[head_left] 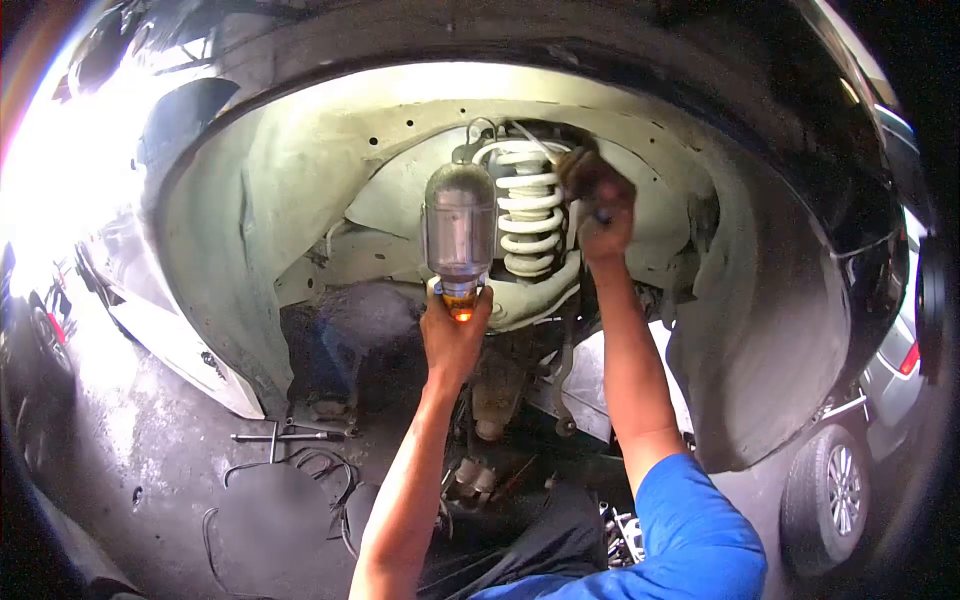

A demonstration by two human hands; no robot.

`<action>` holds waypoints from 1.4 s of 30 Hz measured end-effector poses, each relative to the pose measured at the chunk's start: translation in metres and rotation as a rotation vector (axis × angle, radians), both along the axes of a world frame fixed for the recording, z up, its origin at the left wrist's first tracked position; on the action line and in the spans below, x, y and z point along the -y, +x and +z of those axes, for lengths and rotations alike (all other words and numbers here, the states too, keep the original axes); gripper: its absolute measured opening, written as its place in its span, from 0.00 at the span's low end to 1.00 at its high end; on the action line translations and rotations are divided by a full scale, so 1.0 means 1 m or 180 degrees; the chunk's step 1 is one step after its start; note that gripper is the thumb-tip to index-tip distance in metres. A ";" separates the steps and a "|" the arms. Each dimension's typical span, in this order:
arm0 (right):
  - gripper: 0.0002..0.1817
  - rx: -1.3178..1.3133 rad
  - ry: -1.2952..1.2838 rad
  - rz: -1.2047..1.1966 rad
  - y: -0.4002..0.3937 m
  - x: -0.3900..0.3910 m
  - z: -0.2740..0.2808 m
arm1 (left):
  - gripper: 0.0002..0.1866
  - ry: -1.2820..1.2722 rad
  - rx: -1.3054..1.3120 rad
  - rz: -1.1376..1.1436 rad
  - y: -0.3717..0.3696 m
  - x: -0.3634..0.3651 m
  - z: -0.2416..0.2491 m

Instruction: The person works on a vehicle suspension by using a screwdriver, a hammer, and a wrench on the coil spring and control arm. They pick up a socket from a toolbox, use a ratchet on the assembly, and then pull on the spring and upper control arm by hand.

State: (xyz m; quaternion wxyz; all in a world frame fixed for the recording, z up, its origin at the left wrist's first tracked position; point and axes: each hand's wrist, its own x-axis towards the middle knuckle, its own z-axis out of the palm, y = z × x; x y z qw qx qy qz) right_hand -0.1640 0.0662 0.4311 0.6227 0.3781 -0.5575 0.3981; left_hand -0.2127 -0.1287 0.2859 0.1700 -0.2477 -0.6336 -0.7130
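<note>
left hand (452,335): grips work lamp (459,225) | right hand (603,215): at coil spring (528,210) (no writing legible)

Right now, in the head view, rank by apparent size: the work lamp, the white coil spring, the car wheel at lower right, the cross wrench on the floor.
1. Work lamp, though it is nearest the camera.
2. Car wheel and coil spring: too close to rank.
3. Cross wrench, thin and smallest.

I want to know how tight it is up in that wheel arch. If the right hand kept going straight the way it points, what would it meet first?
The right hand points up and slightly inward beside the coil spring. Going on, it would probably meet the top of the wheel arch near the spring's upper mount first, though depth is hard to judge.
</note>
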 end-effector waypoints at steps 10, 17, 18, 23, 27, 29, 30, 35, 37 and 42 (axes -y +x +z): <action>0.22 -0.0267 -0.0195 -0.1359 -0.033 -0.032 0.027 | 0.19 0.0066 0.0062 -0.0029 -0.004 0.007 -0.018; 0.17 0.0039 -0.0907 -0.0338 -0.016 -0.024 0.055 | 0.21 0.0067 0.0071 -0.0186 0.009 0.012 -0.018; 0.11 -0.0006 -0.0680 -0.0965 -0.018 -0.034 0.065 | 0.21 0.0104 0.0070 -0.0207 0.011 0.011 -0.018; 0.14 -0.0294 0.0225 -0.2287 -0.061 -0.067 0.125 | 0.23 0.0034 0.0014 -0.0051 0.021 0.013 -0.012; 0.22 -0.0379 0.0065 -0.1597 -0.058 -0.023 0.129 | 0.24 -0.0025 0.0171 -0.0005 0.035 0.025 -0.008; 0.12 -0.0277 0.0148 -0.1234 -0.053 -0.017 0.120 | 0.25 -0.0022 0.0235 -0.0021 0.039 0.032 -0.009; 0.18 -0.0181 0.0308 -0.1076 -0.060 -0.032 0.108 | 0.25 -0.0017 0.0265 -0.0028 0.040 0.035 -0.009; 0.19 -0.0011 0.0650 -0.2149 -0.064 -0.025 0.110 | 0.24 -0.0019 0.0318 -0.0059 0.041 0.042 -0.014; 0.12 -0.0555 0.0617 -0.1876 -0.076 -0.018 0.127 | 0.24 0.0027 0.0337 -0.0094 0.039 0.043 -0.017; 0.18 -0.0074 0.0687 -0.1066 -0.075 -0.012 0.121 | 0.24 0.0101 0.0333 -0.0116 0.043 0.044 -0.018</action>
